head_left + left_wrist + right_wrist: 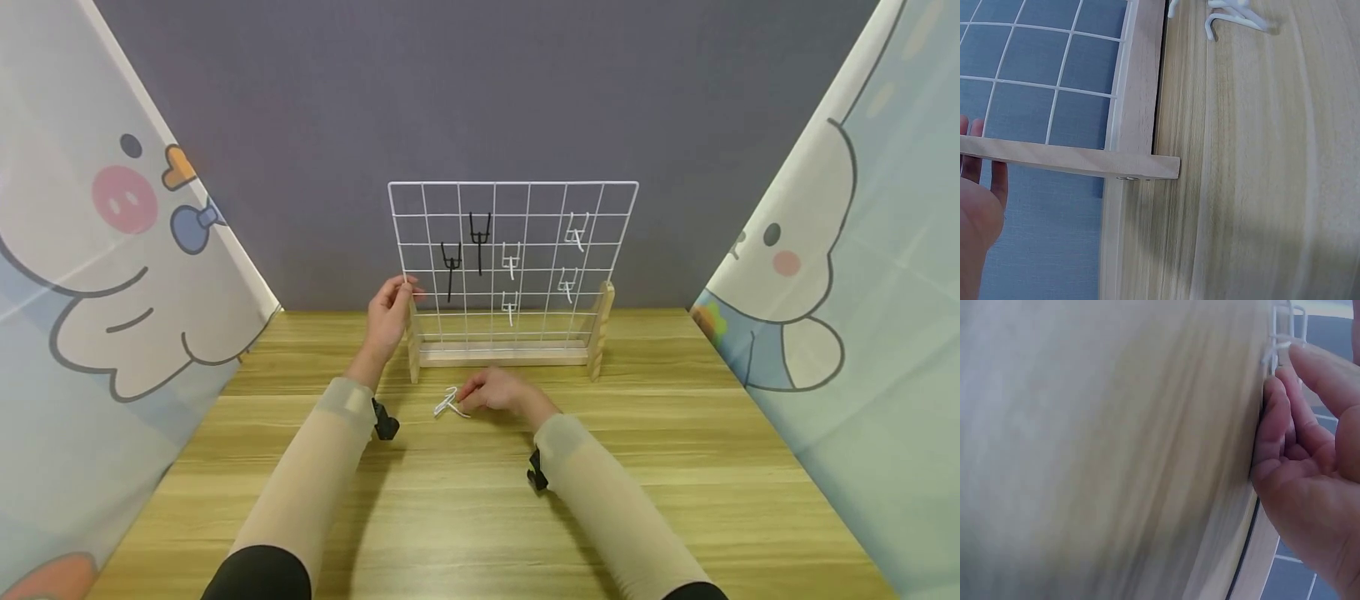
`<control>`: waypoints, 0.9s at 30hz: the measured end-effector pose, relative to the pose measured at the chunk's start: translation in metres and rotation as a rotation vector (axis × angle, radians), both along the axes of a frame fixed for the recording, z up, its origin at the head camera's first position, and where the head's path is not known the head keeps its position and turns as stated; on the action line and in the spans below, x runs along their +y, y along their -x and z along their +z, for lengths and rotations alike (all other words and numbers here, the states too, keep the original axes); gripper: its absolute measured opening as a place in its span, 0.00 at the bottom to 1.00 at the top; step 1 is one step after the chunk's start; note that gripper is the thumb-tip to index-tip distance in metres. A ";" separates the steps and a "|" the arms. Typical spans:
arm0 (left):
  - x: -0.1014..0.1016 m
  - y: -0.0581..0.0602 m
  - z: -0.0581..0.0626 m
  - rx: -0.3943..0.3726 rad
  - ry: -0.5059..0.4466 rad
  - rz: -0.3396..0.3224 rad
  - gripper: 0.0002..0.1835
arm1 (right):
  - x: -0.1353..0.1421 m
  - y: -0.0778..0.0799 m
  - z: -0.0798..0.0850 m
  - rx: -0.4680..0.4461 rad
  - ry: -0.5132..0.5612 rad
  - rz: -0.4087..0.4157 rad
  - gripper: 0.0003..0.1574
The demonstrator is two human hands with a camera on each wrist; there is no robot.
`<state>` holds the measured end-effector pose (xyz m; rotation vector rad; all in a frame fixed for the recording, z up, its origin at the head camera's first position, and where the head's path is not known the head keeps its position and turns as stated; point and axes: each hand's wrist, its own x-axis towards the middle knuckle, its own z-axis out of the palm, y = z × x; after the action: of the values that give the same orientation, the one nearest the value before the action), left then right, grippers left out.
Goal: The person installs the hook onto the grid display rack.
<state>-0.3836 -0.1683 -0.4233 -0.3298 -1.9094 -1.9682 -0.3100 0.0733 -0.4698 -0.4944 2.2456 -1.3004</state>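
Observation:
A white wire grid rack (546, 275) with wooden side posts stands upright on the table. My left hand (390, 315) grips its left post (1072, 156) near the top, fingers on the far side of the wood in the left wrist view. In front of the rack's base, my right hand (497, 390) pinches a white wire hook (447, 403) between thumb and fingertips, low over the table. The right wrist view shows the same hook (1285, 328) at the fingertips, partly hidden by the thumb. Whether a second hook lies there, I cannot tell.
Two black hooks (480, 237) hang on the left half of the grid. Several white hooks (577, 233) hang at its middle and right. A wooden crossbar (502, 357) joins the posts at the bottom. Cartoon-printed curtains (802, 250) flank the wood-grain table (465, 517).

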 end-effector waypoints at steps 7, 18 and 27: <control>0.000 -0.001 0.001 0.018 -0.013 0.008 0.15 | -0.010 -0.004 -0.001 0.104 -0.104 -0.002 0.12; 0.001 -0.001 0.001 0.022 -0.024 -0.001 0.19 | -0.012 -0.005 0.000 0.084 -0.127 -0.039 0.09; 0.003 -0.003 0.003 0.008 -0.034 0.001 0.17 | -0.007 -0.003 -0.005 0.026 -0.040 -0.069 0.12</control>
<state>-0.3809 -0.1655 -0.4205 -0.3267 -1.8687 -1.9926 -0.3070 0.0660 -0.4752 -0.4253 2.3247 -1.2865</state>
